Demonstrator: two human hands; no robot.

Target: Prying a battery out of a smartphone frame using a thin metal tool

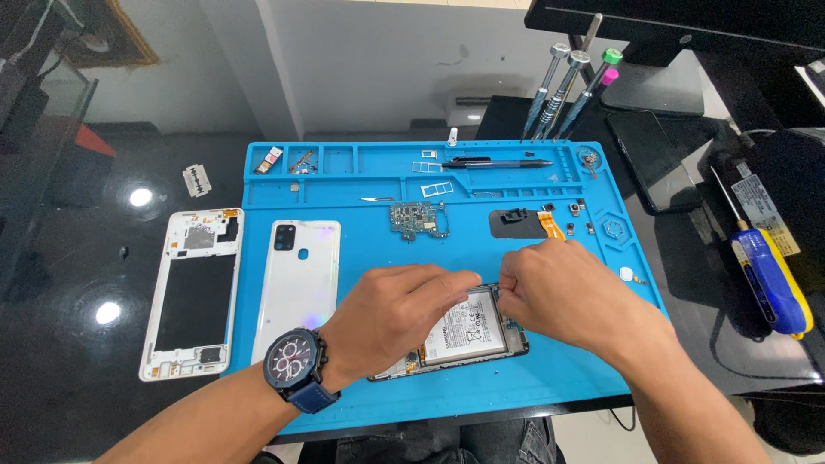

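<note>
I am pressing my left hand (404,301) on one opened phone (464,337), my right hand (554,292) pinching its top edge; four screwdrivers (569,90) are standing behind.

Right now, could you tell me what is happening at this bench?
A person is working on an opened phone lying on a blue work mat. The left hand presses on it while the right hand pinches something small at its top edge. The white back cover and the white frame lie to the left.
</note>
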